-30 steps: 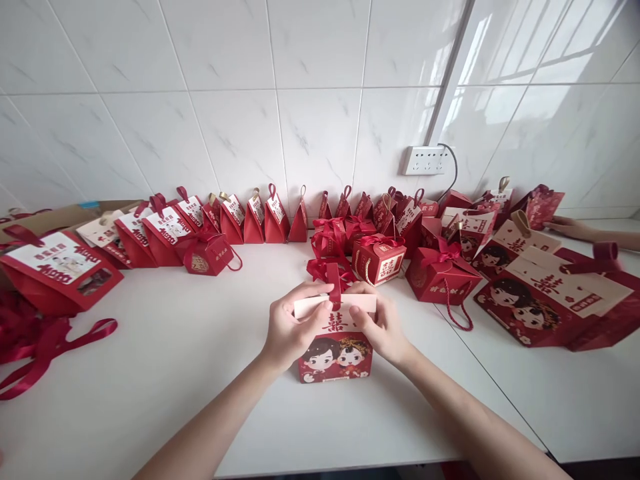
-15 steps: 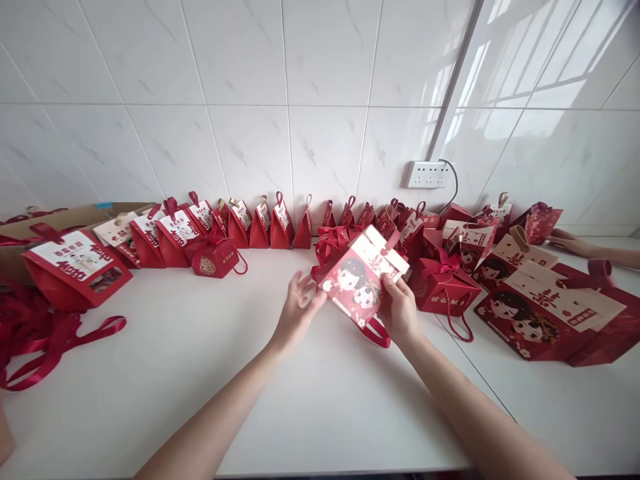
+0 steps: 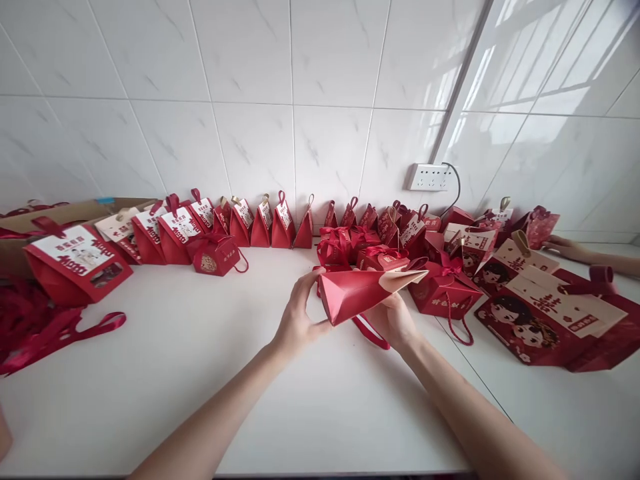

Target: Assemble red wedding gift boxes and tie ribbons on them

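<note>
A red paper gift box [image 3: 353,293] with a cream flap is held above the white table, turned so that its plain red side faces me. My left hand [image 3: 303,310] grips its left end, thumb below and fingers above. My right hand [image 3: 393,320] holds it near the cream flap, its fingers partly hidden behind the box. Beneath lies a loop of red ribbon [image 3: 371,332]. Just behind stand small red boxes with bows [image 3: 383,257]. A red box with a rope handle [image 3: 445,293] stands to the right of my right hand.
Triangular red gift boxes [image 3: 283,223] line the tiled wall. Larger boxes with cartoon couples [image 3: 530,320] fill the right side. A ribbon pile [image 3: 37,327] and a cardboard carton [image 3: 80,213] are at left. Another person's hand [image 3: 565,247] rests at far right. A power strip [image 3: 430,177] is on the wall.
The gift box has been turned from its printed cartoon face to its plain red side. My left hand has closed on its left end. The ribbon pile's loop at left has shifted slightly.
</note>
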Tool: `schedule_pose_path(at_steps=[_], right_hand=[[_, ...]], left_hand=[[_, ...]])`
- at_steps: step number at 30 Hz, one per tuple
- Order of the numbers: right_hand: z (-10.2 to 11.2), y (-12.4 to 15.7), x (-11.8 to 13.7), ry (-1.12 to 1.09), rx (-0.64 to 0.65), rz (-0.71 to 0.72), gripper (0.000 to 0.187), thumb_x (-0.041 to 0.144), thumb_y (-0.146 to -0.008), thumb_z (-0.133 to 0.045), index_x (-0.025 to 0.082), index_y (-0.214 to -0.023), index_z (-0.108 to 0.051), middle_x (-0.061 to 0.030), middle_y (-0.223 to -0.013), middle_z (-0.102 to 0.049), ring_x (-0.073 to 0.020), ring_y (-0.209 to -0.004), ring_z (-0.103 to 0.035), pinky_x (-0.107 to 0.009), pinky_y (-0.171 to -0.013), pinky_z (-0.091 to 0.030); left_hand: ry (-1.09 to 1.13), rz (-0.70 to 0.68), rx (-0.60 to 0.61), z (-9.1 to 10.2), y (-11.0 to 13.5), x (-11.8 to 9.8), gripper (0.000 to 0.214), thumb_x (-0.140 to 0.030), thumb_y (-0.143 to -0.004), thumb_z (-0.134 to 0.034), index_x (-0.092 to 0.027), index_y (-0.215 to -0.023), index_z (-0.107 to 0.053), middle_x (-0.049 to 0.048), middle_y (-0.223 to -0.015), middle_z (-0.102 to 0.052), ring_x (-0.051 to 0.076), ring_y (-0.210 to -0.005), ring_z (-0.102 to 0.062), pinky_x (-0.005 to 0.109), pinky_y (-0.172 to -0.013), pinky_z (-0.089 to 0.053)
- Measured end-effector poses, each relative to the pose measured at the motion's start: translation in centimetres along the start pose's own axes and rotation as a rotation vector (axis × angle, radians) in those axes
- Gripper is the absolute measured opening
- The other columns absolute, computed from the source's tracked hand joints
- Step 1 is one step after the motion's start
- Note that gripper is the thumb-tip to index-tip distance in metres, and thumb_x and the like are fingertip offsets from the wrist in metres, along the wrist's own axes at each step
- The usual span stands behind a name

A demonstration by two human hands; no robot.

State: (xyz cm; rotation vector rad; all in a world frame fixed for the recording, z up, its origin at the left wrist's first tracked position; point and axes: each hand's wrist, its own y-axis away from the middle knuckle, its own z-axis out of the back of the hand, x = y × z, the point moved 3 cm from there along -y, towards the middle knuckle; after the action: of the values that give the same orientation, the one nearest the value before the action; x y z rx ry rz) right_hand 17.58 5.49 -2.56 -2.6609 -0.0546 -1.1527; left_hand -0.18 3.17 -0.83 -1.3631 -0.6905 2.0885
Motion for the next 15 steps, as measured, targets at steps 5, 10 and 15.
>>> schedule_pose_path(at_steps=[5,10,15], right_hand=[[-0.1,0.3,-1.1,-0.113,-0.015,-0.122,0.025,0.003,-0.068,-0.055,0.021,-0.084,-0.064,0.0016,-0.084,-0.071,-0.0132,-0.078,-0.067,-0.023,-0.07,-0.059],[-0.5,0.5,-2.2,-0.249,-0.049,-0.186,0.02,0.007,-0.073,-0.056,0.021,-0.085,-0.063,0.0007,-0.087,-0.071,-0.0134,-0.079,-0.069,-0.023,-0.073,-0.06],[-1.2,1.3,-2.1,-0.123,-0.079,-0.235,0.016,0.025,-0.072,-0.069,0.021,-0.087,-0.066,0.0005,-0.074,-0.069,-0.0136,-0.06,-0.064,-0.022,-0.05,-0.057]], left_hand=[[-0.072,-0.137,-0.078,0.0,0.3,-0.7,0.074,-0.025,-0.066,-0.072,-0.024,-0.132,-0.037,0.0115,-0.126,-0.05,0.028,-0.117,-0.049,0.042,-0.093,-0.047],[0.025,-0.122,-0.092,-1.2,1.0,-0.9,0.078,-0.026,-0.07,-0.068,-0.023,-0.137,-0.028,0.0131,-0.125,-0.049,0.026,-0.112,-0.053,0.039,-0.092,-0.048],[0.022,-0.171,-0.1,-1.5,1.3,-1.5,0.076,-0.028,-0.069,-0.073,-0.025,-0.133,-0.032,0.0121,-0.123,-0.052,0.027,-0.113,-0.054,0.039,-0.093,-0.047]])
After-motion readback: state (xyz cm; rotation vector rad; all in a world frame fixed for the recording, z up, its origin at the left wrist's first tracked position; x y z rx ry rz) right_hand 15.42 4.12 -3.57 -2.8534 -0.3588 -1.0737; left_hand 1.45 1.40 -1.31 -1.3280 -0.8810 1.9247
